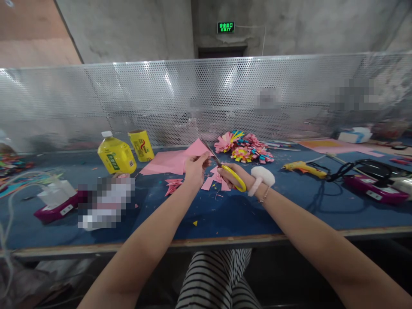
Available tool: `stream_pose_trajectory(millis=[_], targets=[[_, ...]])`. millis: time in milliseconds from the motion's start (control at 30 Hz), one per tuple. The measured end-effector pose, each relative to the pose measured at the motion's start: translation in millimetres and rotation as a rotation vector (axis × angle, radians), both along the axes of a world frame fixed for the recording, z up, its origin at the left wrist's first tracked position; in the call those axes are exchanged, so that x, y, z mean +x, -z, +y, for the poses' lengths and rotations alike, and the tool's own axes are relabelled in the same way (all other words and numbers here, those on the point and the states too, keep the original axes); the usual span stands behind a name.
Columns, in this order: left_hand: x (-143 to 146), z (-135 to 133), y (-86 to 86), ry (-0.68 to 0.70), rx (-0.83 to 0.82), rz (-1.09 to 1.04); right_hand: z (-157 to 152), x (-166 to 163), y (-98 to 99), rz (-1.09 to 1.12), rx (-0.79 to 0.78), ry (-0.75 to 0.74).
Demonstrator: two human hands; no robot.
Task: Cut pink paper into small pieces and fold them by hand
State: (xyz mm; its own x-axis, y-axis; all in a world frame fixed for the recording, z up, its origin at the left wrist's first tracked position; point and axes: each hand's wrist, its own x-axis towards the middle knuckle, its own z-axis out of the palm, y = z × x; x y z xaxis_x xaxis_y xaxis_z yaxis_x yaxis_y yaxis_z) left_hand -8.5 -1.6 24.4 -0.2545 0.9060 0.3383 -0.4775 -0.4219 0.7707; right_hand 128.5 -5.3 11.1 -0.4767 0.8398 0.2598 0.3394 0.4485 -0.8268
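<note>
Left hand [195,169] pinches the near side of a pink paper piece [197,148], raised just above the table [151,223], between thumb and fingers. Right hand [235,172] grips the yellow-handled scissors [219,164], whose blades run along that paper's right edge; how deep any cut goes is too small to tell. Judging by what lies about, the cutting is partly done: several pink strips [208,183] lie loose between and just below the 2 hands, with a folded-looking pink bundle [174,186] to their left. Uncut, as far as shows, is a large pink sheet [164,163] lying flat beyond the left hand. Beyond the right hand, fringed paper flowers [225,142] seem already made up. Farther out are a yellow bottle [117,154] and a yellow container [141,146] at left, and a yellow glue gun [304,168] at right. Behind everything stands a perforated screen [144,98].
</note>
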Motion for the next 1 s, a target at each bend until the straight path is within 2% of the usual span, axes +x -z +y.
stream_pose_trajectory(millis=[133,300,400,700,1000], targets=[[-1.2,-0.1,0.0,-0.006,0.005,-0.009,2.3,0.2,0.3,0.072,-0.070,0.000],[-1.2,0.7,1.2,-0.041,0.020,0.013,4.6,4.3,2.4,0.182,-0.271,-0.206],[-0.6,1.6,2.6,-0.078,0.037,0.063,4.5,3.3,3.5,0.181,-0.319,-0.251],[-0.1,5.0,6.7,-0.201,0.038,0.197,3.8,-1.0,5.5,0.204,-0.315,-0.231],[-1.1,5.6,6.6,-0.214,0.033,0.219,6.3,-2.3,5.8,0.173,-0.252,-0.210]])
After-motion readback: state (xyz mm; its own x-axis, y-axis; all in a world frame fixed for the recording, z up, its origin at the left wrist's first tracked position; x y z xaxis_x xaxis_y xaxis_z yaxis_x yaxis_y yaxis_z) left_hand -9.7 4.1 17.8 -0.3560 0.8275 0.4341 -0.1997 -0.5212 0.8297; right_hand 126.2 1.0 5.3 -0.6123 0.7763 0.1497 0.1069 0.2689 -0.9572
